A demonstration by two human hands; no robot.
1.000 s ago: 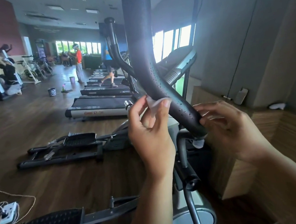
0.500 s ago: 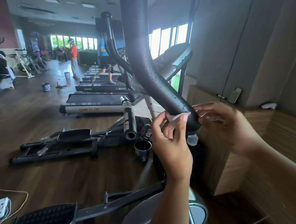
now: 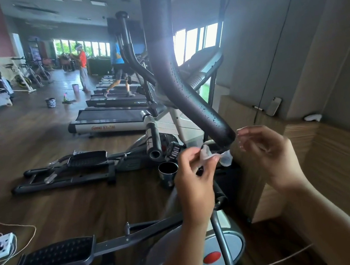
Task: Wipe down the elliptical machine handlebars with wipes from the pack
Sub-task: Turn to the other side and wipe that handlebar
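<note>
The black foam-padded handlebar (image 3: 163, 50) of the elliptical machine comes down from the top edge nearly upright, then bends. Its lower stretch slants down and to the right, and its blunt lower end points at the gap between the two hands. Water beads dot the padding along the bend.

The left hand (image 3: 193, 179) sits just below and left of that end, thumb and fingers pinching a crumpled white wipe (image 3: 205, 153). The wipe is close under the bar, but whether it touches the padding cannot be told. A pale collar (image 3: 226, 158) sits just under the bar's end, beside the wipe. The right hand (image 3: 268, 152) hovers just right of the end with its fingers loosely curled. The fingertips are blurred and nothing shows in their grasp.

A second, thinner black handlebar (image 3: 127, 48) rises behind and to the left. Below the hands are the grey flywheel housing with a red dot (image 3: 212, 257) and, lower left, a ribbed black pedal (image 3: 56, 256).

On the left the dark wood floor (image 3: 36, 153) lies open out to a row of treadmills (image 3: 110, 119). A white power strip (image 3: 1, 245) and its cord lie near the left edge. On the right the room is tight: a wooden ledge (image 3: 331, 154) and a grey wall (image 3: 315, 43) stand close by. A phone (image 3: 275, 106) leans against that wall.
</note>
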